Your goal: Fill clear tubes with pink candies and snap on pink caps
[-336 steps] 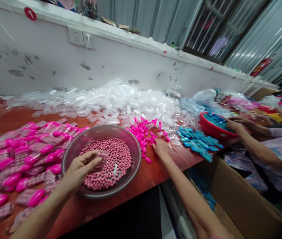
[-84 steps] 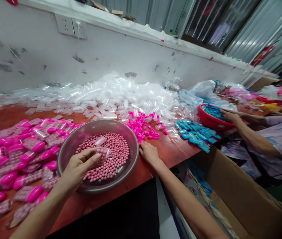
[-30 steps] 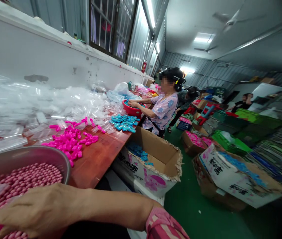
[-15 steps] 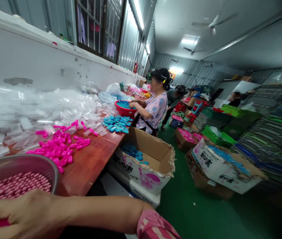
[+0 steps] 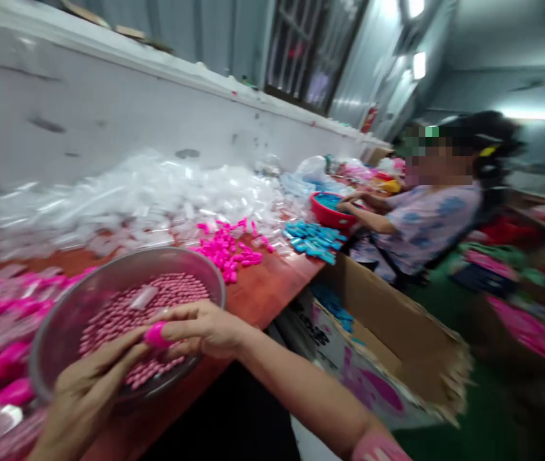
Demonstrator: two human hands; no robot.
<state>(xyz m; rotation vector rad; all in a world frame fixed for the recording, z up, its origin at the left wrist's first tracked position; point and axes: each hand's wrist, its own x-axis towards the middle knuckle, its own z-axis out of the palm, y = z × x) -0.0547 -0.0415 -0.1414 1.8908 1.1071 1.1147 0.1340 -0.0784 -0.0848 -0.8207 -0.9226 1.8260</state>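
A grey bowl (image 5: 44, 358) of small pink beads (image 5: 123, 304) stands on the red-brown table (image 5: 257, 298). Above the beads, my right hand (image 5: 205, 330) pinches a bright pink piece (image 5: 157, 334) between thumb and fingers. The fingertips of my left hand (image 5: 87, 384) meet the same piece from the left. A clear plastic piece (image 5: 143, 298) lies on the beads. Beyond the bowl is a pile of bright pink pieces (image 5: 224, 250); more pink pieces in clear plastic (image 5: 3, 358) lie left of the bowl, blurred.
Clear plastic packaging (image 5: 157, 192) lines the wall. A person (image 5: 416, 218) works at a red bowl (image 5: 332, 218) beside blue packets (image 5: 315, 240). An open cardboard box (image 5: 397, 333) holding blue packets stands by the table's right edge.
The view has swung left and down over the bowl. My left hand has come into view, and my right hand is now above the beads, at the pink piece.
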